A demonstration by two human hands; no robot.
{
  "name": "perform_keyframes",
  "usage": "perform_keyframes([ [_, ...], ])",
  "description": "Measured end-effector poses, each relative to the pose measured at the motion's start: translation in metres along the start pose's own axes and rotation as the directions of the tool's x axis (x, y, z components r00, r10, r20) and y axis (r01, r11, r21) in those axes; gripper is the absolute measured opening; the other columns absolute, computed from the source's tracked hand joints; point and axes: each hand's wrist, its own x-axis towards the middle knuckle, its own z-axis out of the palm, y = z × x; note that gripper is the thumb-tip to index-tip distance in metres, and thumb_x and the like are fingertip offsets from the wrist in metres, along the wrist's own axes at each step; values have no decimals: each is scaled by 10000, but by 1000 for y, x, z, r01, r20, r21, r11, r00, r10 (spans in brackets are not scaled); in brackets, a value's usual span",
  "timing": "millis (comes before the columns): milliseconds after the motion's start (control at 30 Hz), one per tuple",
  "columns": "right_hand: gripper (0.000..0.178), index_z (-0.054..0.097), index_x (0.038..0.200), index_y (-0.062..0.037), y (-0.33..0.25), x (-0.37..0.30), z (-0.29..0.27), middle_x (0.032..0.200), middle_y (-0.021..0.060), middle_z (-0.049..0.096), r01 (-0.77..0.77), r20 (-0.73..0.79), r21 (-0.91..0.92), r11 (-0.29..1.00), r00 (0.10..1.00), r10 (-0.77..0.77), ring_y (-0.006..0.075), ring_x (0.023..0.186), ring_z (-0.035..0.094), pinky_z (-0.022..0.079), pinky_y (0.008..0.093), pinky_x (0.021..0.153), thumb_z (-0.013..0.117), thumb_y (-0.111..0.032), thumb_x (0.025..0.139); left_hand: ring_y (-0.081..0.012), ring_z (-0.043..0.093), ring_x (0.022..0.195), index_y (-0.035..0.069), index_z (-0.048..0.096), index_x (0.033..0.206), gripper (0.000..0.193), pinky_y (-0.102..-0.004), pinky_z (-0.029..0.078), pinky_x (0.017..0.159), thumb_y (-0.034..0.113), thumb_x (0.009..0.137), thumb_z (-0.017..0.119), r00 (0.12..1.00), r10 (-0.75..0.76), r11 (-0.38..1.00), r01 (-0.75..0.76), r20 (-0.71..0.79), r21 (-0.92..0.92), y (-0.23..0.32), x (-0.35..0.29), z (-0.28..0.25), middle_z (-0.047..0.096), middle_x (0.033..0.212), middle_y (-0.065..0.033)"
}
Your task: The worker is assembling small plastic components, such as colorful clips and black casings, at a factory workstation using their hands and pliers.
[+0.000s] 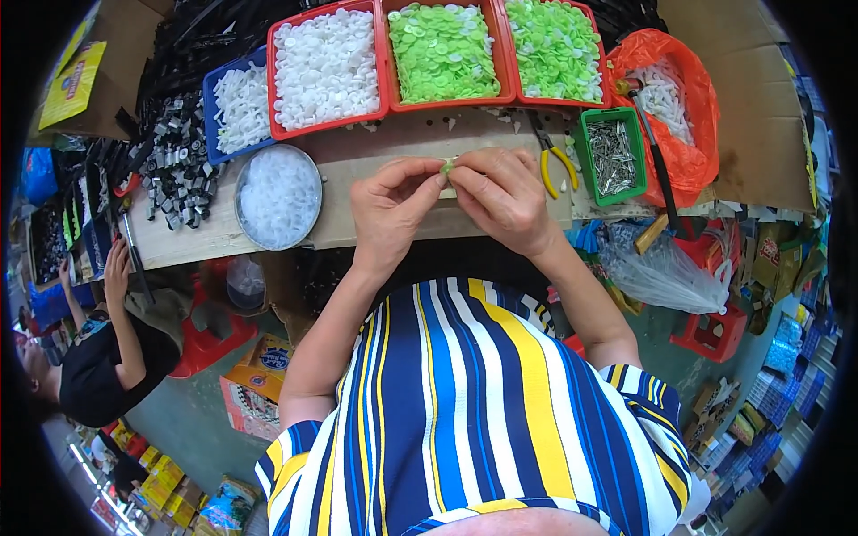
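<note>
My left hand (386, 210) and my right hand (506, 198) meet over the front of the workbench (344, 174). Both are closed, with thumbs and fingertips pinched round a small light-green plastic piece (448, 167). The fingers cover most of it, so its full shape is hidden. Behind my hands, a red tray (451, 104) holds light-green plastic discs. To the right of my right hand lie pliers with yellow handles (561, 168). Left of my left hand stands a round metal dish (239, 204) heaped with translucent white pieces.
More red trays (272, 98) hold white and green discs. A blue tray (211, 121) contains white parts; black-and-silver parts (179, 156) lie beside it. Right are a green basket (621, 196) of metal pins, a long black-shafted tool (660, 161) and an orange bag (706, 134). A co-worker (107, 357) sits left.
</note>
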Motion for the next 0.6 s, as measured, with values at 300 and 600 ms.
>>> perform_keyframes([
  [300, 219, 674, 964, -74, 3, -6, 0, 967, 61, 648, -300, 64, 336, 893, 953, 296, 260, 870, 628, 457, 365, 746, 739, -39, 758, -134, 642, 931, -19, 718, 1021, 181, -229, 520, 781, -68, 849, 689, 960, 264, 916, -280, 92, 287, -3, -2, -2, 683, 1026, -94],
  [600, 167, 659, 901, -84, 3, -8, 9, 929, 41, 616, -203, 99, 131, 970, 977, 191, 234, 863, 611, 415, 355, 723, 725, -80, 747, -211, 624, 917, 21, 730, 1000, 270, -316, 500, 784, 7, 737, 789, 910, 384, 721, -401, 156, 565, 2, -4, -12, 673, 997, -98],
])
